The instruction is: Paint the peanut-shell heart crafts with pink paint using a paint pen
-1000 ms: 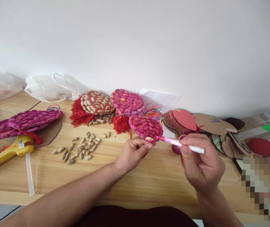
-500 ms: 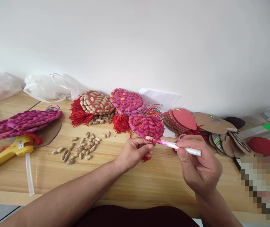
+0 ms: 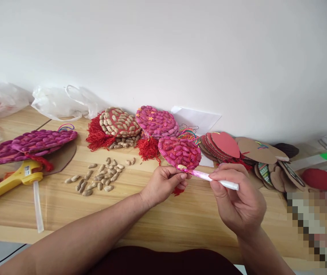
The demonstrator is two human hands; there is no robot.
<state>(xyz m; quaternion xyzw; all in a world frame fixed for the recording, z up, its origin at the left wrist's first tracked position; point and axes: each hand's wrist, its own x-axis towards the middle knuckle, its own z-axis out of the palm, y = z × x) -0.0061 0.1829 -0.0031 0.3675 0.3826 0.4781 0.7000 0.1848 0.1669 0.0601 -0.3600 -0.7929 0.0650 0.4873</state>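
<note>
a tassel-bearing piece covered with pink-purple peanuts (image 3: 179, 152) is held just right of the middle of the frame, above a wooden surface (image 3: 180, 225). the left hand's (image 3: 165, 185) grip is clamped on its lower edge, thumb uppermost; the right hand's (image 3: 239, 200) grip is closed around a white marker (image 3: 203, 175), pointing left at a mostly pale peanut (image 3: 182, 167) on that edge.

with thumb and marker end so close, a slip could put pink on the skin; the piece, pinched at one edge only, could tilt if pressed hard, and a weakly stuck peanut could come loose. a wet red tassel (image 3: 177, 191) could also pick up colour.

the marker's exact tip and its contact are hard to make out. the left fingers under the piece are partly hidden, a yellow glue gun (image 3: 11, 185) is cut off at left, and the lower right is pixelated.
</note>
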